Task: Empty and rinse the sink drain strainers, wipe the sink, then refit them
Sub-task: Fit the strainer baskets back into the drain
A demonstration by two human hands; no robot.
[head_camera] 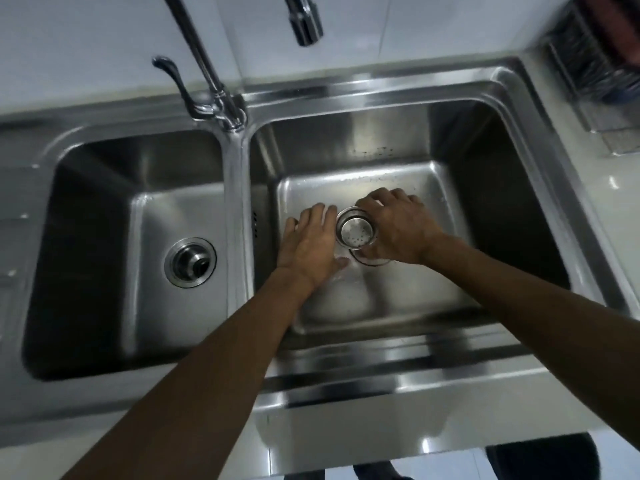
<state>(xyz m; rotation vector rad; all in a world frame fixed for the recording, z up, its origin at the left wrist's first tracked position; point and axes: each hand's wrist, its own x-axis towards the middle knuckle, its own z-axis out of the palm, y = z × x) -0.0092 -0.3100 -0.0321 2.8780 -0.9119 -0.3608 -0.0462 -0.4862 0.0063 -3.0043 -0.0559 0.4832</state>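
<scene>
Strainer (356,231) in right hand (398,230), axis roughly upright

No legible text, label, brand or number anywhere on the sink (349,375) or its surroundings.

Carrier: steel double sink (239,202) in a pale counter (620,209), faucet (225,109) on its back rim.
Left of faucet: seated strainer (190,262) in basin drain.
Right of faucet: left hand (311,244) flat on basin floor.
Far right of faucet: dish rack (588,64) on counter.
</scene>
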